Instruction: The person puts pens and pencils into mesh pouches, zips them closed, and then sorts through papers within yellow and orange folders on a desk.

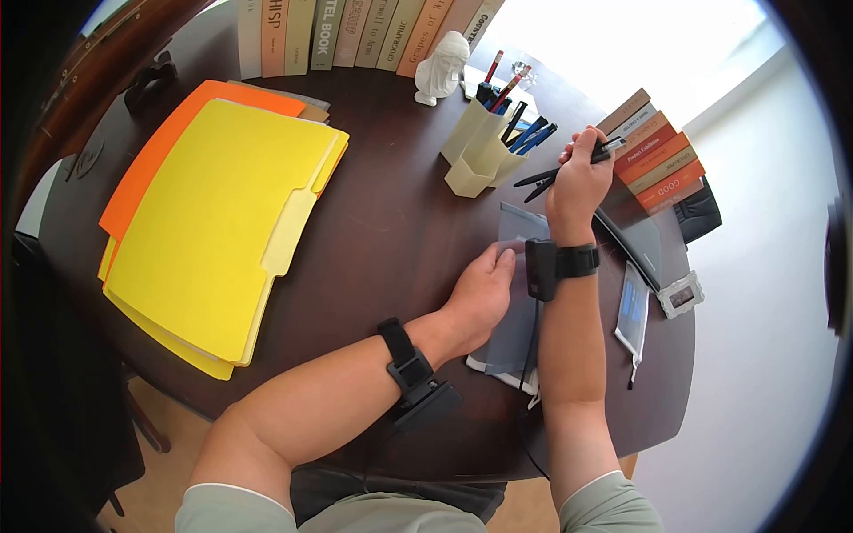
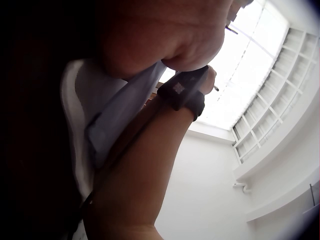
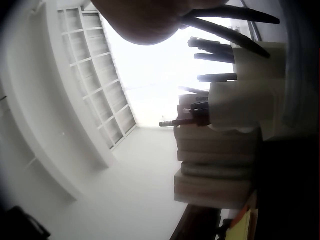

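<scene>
My right hand [image 1: 582, 182] is raised just right of the pen holder and grips black pens [image 1: 538, 185]. Two dark pen barrels [image 3: 232, 32] stick out from under that hand in the right wrist view. Below and to the left, my left hand [image 1: 484, 293] has its fingers curled, with the thumb on top, at the side of a grey-blue translucent pouch [image 1: 514, 342]. The pouch lies on the desk, partly hidden by the right wrist camera. In the left wrist view its pale sheet [image 2: 120, 110] hangs from under the left hand.
A cream pen holder [image 1: 471, 147] with pens and pencils stands ahead, by a white bust [image 1: 442, 69]. Yellow folders [image 1: 213, 222] lie left. Books [image 1: 653, 147], a dark flat device [image 1: 629, 244], a second pouch [image 1: 632, 311] and a small frame [image 1: 681, 295] line the right.
</scene>
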### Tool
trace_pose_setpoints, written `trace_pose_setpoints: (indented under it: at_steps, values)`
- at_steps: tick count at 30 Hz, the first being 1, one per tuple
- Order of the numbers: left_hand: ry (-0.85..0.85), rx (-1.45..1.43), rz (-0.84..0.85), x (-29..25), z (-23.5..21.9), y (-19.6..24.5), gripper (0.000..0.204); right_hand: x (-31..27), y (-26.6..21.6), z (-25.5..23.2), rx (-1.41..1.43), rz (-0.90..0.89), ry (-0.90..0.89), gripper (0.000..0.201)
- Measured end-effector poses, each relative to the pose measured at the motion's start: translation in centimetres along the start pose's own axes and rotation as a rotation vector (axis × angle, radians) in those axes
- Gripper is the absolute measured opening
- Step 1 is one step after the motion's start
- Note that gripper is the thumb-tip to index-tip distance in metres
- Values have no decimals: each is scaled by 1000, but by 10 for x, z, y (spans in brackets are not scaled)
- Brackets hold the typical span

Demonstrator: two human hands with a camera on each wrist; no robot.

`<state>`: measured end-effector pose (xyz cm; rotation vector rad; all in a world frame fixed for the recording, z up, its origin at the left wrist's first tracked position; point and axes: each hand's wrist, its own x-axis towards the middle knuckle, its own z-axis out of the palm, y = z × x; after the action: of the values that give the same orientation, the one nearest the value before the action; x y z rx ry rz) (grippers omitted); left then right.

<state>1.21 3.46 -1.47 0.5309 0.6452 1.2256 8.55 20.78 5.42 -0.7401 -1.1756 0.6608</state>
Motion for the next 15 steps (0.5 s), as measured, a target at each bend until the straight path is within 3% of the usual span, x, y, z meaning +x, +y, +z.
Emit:
trace_pose_setpoints:
  at_steps: [15]
  values:
    - [-21,28,-10,2,-2,0,38,-22,22,-17,-129,18,-140,29]
